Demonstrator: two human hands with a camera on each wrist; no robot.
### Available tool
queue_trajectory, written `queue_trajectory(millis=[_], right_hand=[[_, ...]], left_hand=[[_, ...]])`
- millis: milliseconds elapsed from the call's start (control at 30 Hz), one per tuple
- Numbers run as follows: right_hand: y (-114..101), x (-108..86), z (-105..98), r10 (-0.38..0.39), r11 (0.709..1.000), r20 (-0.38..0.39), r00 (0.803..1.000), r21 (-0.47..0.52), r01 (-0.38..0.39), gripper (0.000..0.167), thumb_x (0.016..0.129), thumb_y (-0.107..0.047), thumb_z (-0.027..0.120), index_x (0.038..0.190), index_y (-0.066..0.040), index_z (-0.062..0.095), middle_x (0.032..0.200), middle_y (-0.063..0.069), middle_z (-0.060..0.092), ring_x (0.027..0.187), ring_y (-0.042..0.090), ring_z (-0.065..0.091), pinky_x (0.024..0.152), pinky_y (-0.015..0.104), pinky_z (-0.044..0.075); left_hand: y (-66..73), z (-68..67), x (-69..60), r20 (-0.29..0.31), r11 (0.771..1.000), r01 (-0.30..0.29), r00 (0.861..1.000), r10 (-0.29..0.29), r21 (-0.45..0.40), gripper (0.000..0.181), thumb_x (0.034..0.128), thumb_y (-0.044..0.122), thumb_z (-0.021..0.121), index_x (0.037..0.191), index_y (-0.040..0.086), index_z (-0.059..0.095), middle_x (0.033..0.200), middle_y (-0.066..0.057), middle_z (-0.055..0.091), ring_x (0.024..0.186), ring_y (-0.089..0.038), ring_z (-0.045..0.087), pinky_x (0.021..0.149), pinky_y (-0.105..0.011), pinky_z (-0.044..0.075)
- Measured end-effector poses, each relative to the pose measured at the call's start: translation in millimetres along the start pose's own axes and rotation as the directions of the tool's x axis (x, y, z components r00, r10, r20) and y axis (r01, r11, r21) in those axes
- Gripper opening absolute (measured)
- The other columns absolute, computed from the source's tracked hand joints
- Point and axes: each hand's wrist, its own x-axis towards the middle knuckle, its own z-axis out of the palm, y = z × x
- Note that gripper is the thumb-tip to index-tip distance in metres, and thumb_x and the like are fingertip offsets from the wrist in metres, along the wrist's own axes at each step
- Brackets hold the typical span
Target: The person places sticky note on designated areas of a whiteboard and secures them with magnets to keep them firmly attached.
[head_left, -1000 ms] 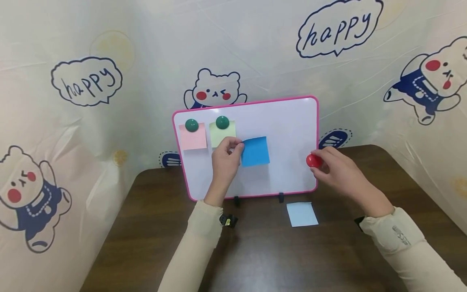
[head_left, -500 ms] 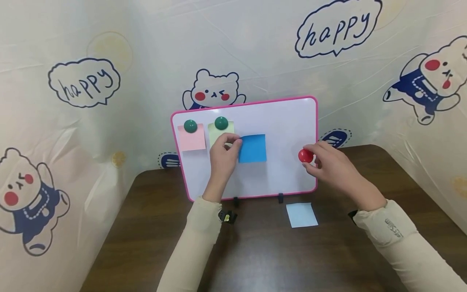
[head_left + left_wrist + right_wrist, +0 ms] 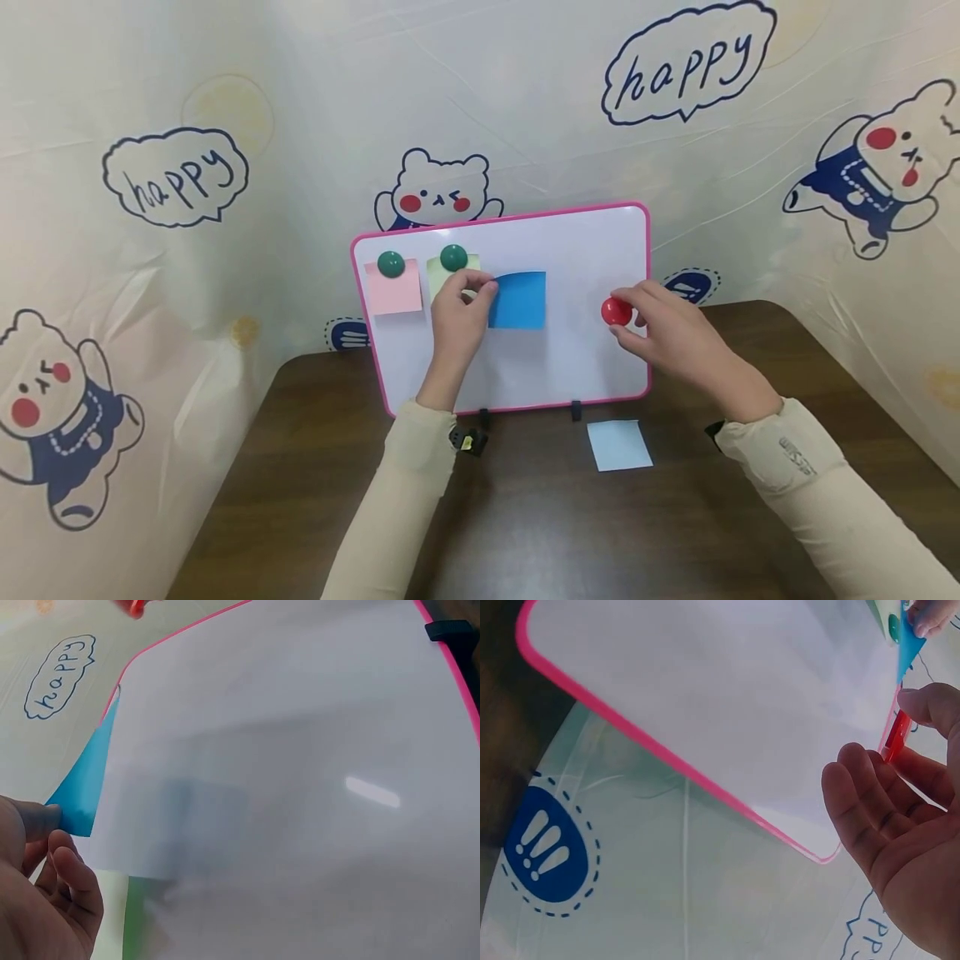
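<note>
Thumb and fingers of the left hand (image 3: 459,321) pinch the left edge of a blue note (image 3: 519,300), which is in front of the middle of the whiteboard (image 3: 577,358). In the left wrist view the blue note (image 3: 86,780) stands off the board's surface. The right hand (image 3: 678,333) pinches a round red magnet (image 3: 617,312) between thumb and finger, in front of the board's right part. In the right wrist view the red magnet (image 3: 897,736) is seen edge-on. A green magnet (image 3: 391,264) lies over a pink note (image 3: 394,292); another (image 3: 453,257) lies over a light green note (image 3: 437,279).
A pale blue note (image 3: 620,445) lies on the brown table (image 3: 540,533), in front of the board's right black foot (image 3: 576,410). A patterned curtain (image 3: 315,167) hangs behind the board and along both sides.
The right hand has moved left with the red magnet, toward the blue note. The left hand has raised the blue note slightly and shifted it a little left.
</note>
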Motion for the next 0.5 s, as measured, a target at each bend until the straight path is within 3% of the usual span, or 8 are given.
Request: queue_trajectory(millis=[500], right_hand=[[-23,32.4,-4,-0.073,0.997,-0.023,0.997,-0.012,0.072,0.056,0.082,-0.017,0.085,0.13,-0.003,0.061,0.115,0.013,0.061,0.095,0.029,0.061,0.072,0.043,0.058]], left_hand=[[6.6,11.3,9.7,-0.001,0.995,0.091,0.996,-0.091,0.044,0.017,0.0991,0.025,0.067,0.106,0.01,0.069,0.098,-0.002,0.063,0.088,-0.019,0.058,0.073,-0.031,0.055]])
